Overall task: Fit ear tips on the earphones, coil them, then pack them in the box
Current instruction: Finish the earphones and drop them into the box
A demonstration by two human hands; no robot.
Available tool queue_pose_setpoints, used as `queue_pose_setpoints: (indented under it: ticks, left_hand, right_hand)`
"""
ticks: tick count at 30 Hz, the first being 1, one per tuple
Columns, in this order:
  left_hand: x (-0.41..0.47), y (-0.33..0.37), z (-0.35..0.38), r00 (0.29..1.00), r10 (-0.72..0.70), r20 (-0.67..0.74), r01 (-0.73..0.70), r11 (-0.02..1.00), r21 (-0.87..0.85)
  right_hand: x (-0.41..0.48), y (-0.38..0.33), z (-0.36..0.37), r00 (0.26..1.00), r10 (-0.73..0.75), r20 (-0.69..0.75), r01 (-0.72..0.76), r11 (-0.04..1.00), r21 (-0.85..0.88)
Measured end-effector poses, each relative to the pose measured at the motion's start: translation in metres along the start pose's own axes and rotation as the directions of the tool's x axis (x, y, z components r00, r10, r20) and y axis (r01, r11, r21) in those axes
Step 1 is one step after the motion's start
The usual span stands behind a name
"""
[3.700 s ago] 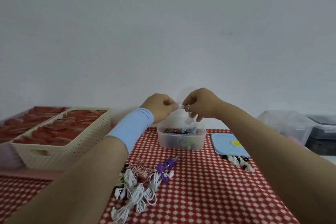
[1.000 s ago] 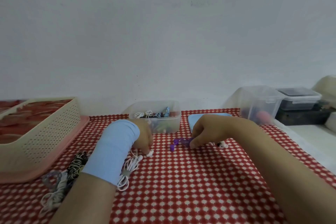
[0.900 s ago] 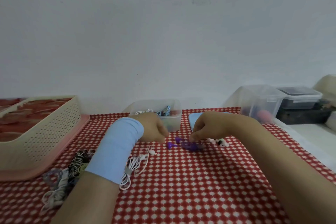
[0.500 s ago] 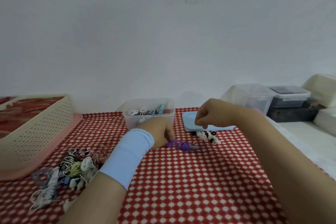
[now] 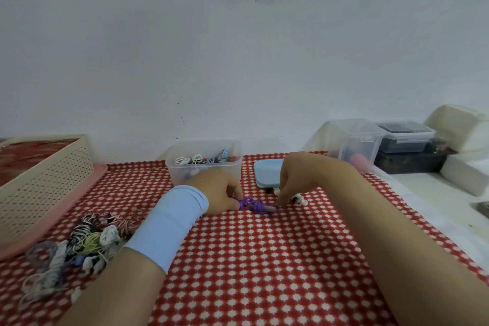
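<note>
Centre of desk [image 5: 264,286]: purple earphones [image 5: 255,205] lie bundled on the red-and-white checked cloth [image 5: 304,241], between the two hands.
Left hand [image 5: 219,193]: fingers curled, pinching the bundle's left end; pale blue sleeve [image 5: 169,222] on the forearm.
Right hand [image 5: 296,177]: fingers bent down, tips nipping the bundle's right end.
Ear tips [image 5: 299,200]: small loose cluster just beside the right fingertips, in front of the blue lid [image 5: 267,172].
Box [image 5: 180,174]: clear plastic, open, just behind the left hand; coiled white and blue earphones inside.
Left side: tangled heap of earphones [image 5: 79,243], mixed colours, near the cream perforated basket [image 5: 45,180] on a pink tray [image 5: 66,209].
Far right: clear plastic containers [image 5: 354,140], off the cloth.
</note>
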State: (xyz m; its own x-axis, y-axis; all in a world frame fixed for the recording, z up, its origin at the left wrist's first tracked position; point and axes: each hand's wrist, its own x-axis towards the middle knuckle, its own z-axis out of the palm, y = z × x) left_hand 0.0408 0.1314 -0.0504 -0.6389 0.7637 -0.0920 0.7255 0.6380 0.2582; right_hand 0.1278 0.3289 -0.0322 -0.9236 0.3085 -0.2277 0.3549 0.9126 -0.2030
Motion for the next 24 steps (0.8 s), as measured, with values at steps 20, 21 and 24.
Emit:
queue_pose_setpoints:
  ticks: [20,21,24]
  left_hand:
    - [-0.0060,0.0055,-0.0006,0.987,0.081,-0.140,-0.140,0.866,-0.481]
    - [-0.0066,0.0056,-0.0009,0.986,0.088,-0.140,-0.146,0.864,-0.482]
    - [-0.0078,0.0053,-0.0019,0.986,0.094,-0.136,-0.151,0.845,-0.514]
  right_hand:
    - [0.0005,-0.0060,-0.0007,0.989,-0.140,0.042,0.137,0.987,0.083]
    - [0.0004,-0.0052,-0.0013,0.990,-0.139,0.037,0.135,0.987,0.087]
    - [-0.0022,-0.0015,-0.0056,0.990,-0.138,0.038,0.131,0.981,0.142]
